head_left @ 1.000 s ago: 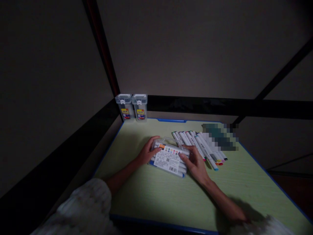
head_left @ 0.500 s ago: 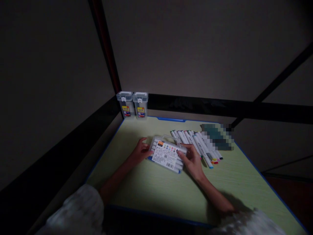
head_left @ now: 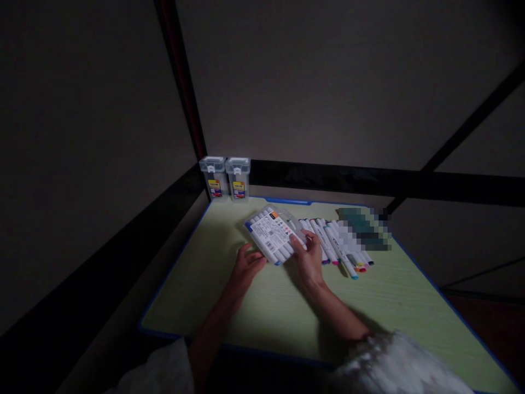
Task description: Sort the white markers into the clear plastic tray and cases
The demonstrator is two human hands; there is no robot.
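A clear plastic marker case (head_left: 270, 232), with white markers inside and a printed white label facing up, is held tilted above the table. My right hand (head_left: 309, 260) is closed on its right end, thumb over the label. Just below the case's lower left edge, my left hand (head_left: 247, 267) has its fingers apart and holds nothing. Its thumb tip comes close to the case; I cannot tell whether they touch. Loose white markers (head_left: 340, 249) with coloured ends lie side by side to the right, partly hidden behind my right hand.
Two clear lidded boxes (head_left: 239, 183) with yellow and blue labels stand at the back left corner. A dark green flat item (head_left: 365, 230), partly blurred out, lies right of the markers. The light green table (head_left: 394, 312) has a blue edge; walls rise behind and left.
My left hand has let go of the case and moved down toward me. My right hand has lifted and turned the case, so its left end points up and away.
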